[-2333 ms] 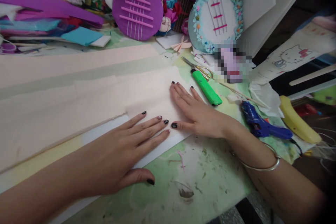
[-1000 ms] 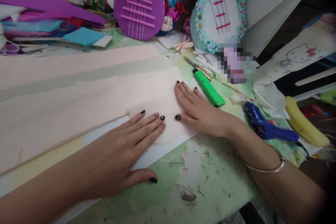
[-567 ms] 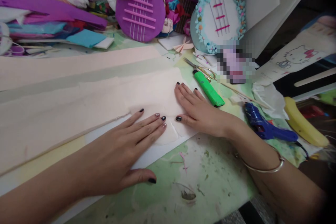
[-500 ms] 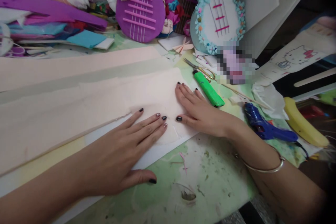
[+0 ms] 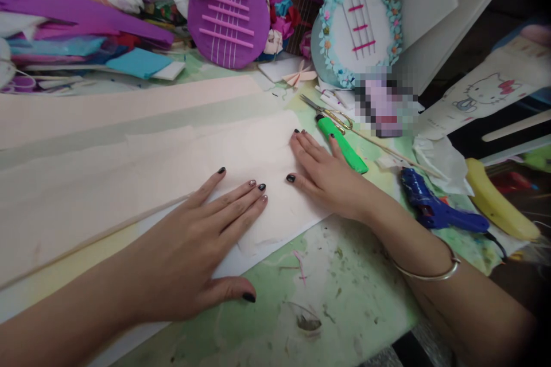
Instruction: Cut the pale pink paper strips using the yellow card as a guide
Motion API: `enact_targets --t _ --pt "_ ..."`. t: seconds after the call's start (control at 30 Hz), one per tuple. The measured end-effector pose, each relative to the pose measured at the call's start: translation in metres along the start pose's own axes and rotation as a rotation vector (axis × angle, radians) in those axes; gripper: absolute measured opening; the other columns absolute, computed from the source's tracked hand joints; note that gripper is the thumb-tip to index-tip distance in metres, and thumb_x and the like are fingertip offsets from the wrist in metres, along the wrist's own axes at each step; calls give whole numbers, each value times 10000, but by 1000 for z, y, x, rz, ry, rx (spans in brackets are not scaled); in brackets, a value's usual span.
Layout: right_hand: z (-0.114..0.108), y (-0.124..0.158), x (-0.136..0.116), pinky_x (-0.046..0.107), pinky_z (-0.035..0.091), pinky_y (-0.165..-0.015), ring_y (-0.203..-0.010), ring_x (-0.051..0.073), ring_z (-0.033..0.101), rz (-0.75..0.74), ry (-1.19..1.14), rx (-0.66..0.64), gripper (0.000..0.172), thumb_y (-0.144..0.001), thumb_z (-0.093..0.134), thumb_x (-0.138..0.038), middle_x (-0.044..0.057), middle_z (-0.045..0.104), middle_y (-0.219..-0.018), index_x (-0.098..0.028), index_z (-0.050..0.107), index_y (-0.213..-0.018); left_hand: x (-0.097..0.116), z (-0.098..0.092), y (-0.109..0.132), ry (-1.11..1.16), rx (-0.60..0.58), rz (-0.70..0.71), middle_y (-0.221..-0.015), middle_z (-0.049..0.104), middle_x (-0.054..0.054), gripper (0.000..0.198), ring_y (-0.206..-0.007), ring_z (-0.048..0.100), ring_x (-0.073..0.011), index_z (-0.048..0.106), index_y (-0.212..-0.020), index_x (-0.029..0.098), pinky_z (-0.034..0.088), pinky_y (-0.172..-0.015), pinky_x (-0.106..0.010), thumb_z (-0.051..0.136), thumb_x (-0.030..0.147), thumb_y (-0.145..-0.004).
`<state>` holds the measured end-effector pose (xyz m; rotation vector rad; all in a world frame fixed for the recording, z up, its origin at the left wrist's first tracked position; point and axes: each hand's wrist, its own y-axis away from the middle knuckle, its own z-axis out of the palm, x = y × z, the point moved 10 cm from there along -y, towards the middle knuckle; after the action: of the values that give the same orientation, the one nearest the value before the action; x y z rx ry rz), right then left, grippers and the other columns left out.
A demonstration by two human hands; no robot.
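A long sheet of pale pink paper (image 5: 142, 163) lies over a white board (image 5: 245, 258) on the green table. My left hand (image 5: 202, 246) rests flat near the board's front edge, its fingers stretched over the pink sheet and its thumb out to the side. At the sheet's right end my right hand (image 5: 322, 175) lies with fingers extended, pressing on the paper's edge. Neither hand grasps anything. Just beyond my right hand are a green utility knife (image 5: 342, 143) and small gold-handled scissors (image 5: 329, 112).
A blue glue gun (image 5: 443, 206) and a yellow banana-shaped thing (image 5: 499, 200) lie at the right. Behind stand a purple paper instrument (image 5: 232, 28) and a blue flower-trimmed one (image 5: 357, 28). Coloured paper (image 5: 142, 63) is piled at back left. Scraps dot the table front (image 5: 344, 287).
My left fingers have slid slightly left and away from me over the sheet. My right hand has shifted a little farther from me, and the pink paper's front corner looks flatter.
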<state>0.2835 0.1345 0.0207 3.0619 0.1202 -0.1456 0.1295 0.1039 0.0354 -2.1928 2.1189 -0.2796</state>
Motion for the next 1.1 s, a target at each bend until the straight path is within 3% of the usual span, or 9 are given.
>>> enact_targets --t 0.33,0.63,0.83,1.1 --pt "10 0 1 606 43 -1161 -1491 258 9 -2 -8 -99 662 -990 220 -433 140 35 -1607 -77 79 -1531 2 -1 1 -20 -31 17 -1491 369 -176 888 -1385 354 -319 186 -1519 92 -42 -1178 -538 450 664 -892" --pt "-14 7 -8 589 37 -1169 -1491 260 41 -113 -56 65 658 -993 256 -464 130 97 -1609 -155 72 -1543 5 -11 -2 -42 43 14 -1496 353 -200 949 -1382 334 -380 127 -1530 86 49 -1151 -629 438 696 -872" --pt "-5 18 -37 535 90 -1190 -1488 254 77 -315 -101 -81 678 -987 303 -488 132 138 -1601 -170 83 -1543 -8 -3 3 -41 26 -103 -1484 355 -240 1031 -1380 318 -413 185 -1517 61 71 -1142 -644 454 763 -811" --pt "3 20 -33 537 71 -1191 -1490 255 60 -358 -88 -150 734 -967 272 -568 128 118 -1603 -144 90 -1538 -10 5 5 -41 -66 -81 -1493 344 -228 1018 -1402 285 -391 170 -1521 88 20 -1155 -614 434 772 -815"
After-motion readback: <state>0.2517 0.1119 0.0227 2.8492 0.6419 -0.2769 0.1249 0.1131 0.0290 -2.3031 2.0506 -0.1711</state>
